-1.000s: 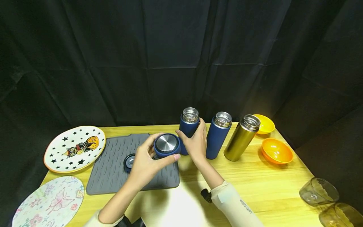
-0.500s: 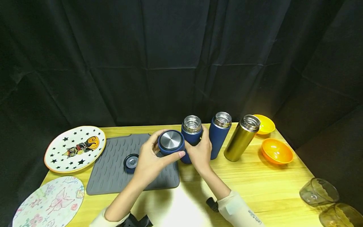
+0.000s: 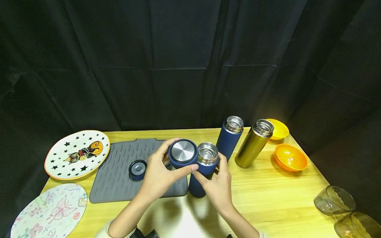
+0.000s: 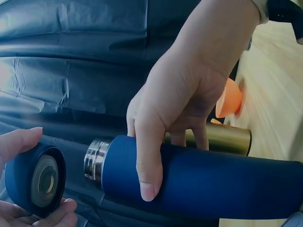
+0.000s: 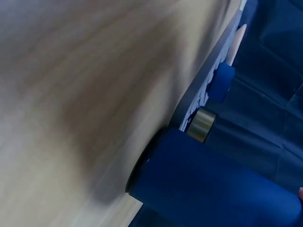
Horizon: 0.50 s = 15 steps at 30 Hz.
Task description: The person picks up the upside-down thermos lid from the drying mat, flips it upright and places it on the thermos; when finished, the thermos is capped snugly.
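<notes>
With the left hand (image 3: 158, 175) curled round the blue cap (image 3: 183, 151) and the right hand (image 3: 219, 185) gripping the blue bottle (image 4: 203, 182), the cap sits apart from the bottle's mouth (image 3: 207, 153), above and leftward, the bottle's long axis near upright.

Place: a staged tabletop station, stocked as a kitchen or dining corner; you cannot tell from here whether home or studio houses it. Backdrop: black cloth (image 3: 178, 66), creased, hung behind your table and at both sides. Worktop: wood-grain table (image 3: 274, 198). Kitchenware before you: one grey drying mat (image 3: 111, 180); one star-patterned plate (image 3: 77, 155); one butterfly-print plate (image 3: 59, 211); two orange bowls (image 3: 290, 158); two see-through tumblers (image 3: 334, 200); two navy vacuum flasks (image 3: 228, 140); one gold vacuum flask (image 3: 253, 143).
</notes>
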Motion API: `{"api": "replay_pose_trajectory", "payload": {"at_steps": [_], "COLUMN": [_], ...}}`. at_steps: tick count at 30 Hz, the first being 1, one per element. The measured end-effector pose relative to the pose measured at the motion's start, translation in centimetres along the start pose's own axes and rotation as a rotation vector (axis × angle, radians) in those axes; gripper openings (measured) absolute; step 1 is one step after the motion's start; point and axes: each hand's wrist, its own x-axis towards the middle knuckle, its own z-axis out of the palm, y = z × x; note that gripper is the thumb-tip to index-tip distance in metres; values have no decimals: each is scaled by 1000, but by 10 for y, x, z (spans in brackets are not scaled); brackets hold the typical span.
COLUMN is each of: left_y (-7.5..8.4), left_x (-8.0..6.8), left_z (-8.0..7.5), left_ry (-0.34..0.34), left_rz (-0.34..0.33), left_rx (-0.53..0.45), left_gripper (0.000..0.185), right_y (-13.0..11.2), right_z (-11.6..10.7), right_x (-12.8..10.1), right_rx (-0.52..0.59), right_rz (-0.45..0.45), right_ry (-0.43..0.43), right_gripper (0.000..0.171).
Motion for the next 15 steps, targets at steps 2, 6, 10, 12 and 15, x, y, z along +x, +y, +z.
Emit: {"api": "replay_pose_trajectory", "payload": {"at_steps": [2,6,10,12,15], "left_y": [0,-3,-5,-6,-10], "left_x": [0,4,10,13,18], "left_z": [3,12,25,32,40], "left_ry": [-1,-15,-39,-42,-49], "left_rz": [-5,11,41,57,81], "left_rx": [5,12,28,50,72], "left_gripper": [69,67,65,66,66], "right_y": [2,6,6,7,7], "right_z": [0,0,0,0,1], "right_x": [-4,-8,-10,-10,-12], "right_rx": [-8,-23,-55,-71,-75], "right_rz": [-19,-57,-87,-103,-109], "right_ry": [5,8,17,19,18], "right_gripper": [73,74,76,76,76]}}
